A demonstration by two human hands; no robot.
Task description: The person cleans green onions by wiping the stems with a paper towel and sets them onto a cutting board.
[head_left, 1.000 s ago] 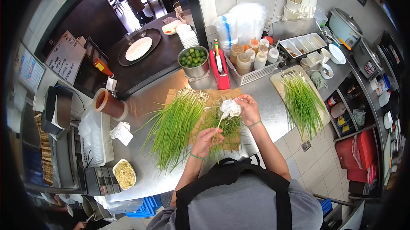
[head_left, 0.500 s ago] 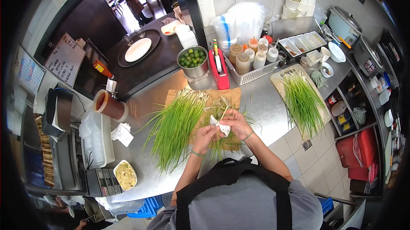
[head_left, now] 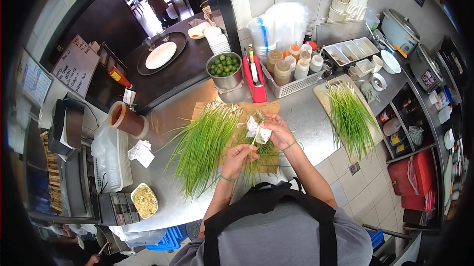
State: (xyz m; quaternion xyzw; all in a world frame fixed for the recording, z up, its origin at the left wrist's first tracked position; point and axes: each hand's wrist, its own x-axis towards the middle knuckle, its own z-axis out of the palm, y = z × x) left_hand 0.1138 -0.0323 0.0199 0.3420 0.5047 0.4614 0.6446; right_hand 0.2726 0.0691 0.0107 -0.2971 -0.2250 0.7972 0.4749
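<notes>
My left hand (head_left: 239, 160) is closed in a pinch on a thin green stalk over the brown paper. Up and to the right, my right hand (head_left: 277, 131) grips a crumpled white tissue (head_left: 257, 130), which lies round the upper, pale end of the stalk. Beneath both hands, loose green trimmings (head_left: 266, 155) lie on the brown paper (head_left: 270, 109). A large bunch of green stalks (head_left: 205, 142) with pale root ends at the top spreads left of my hands. Another bunch (head_left: 350, 118) rests on a cutting board (head_left: 322, 96) at the right.
Behind the paper stand a metal pot of green fruit (head_left: 224, 67), a red holder (head_left: 254, 81) and a basket of squeeze bottles (head_left: 289, 87). On the left are a tub of yellowish food (head_left: 144, 201) and a sauce container (head_left: 127, 120). A person (head_left: 155, 1) stands beyond the opening.
Both hands came together at the tissue, then parted again. My right hand with the tissue is now up and right of my left hand, slightly lower than one second ago.
</notes>
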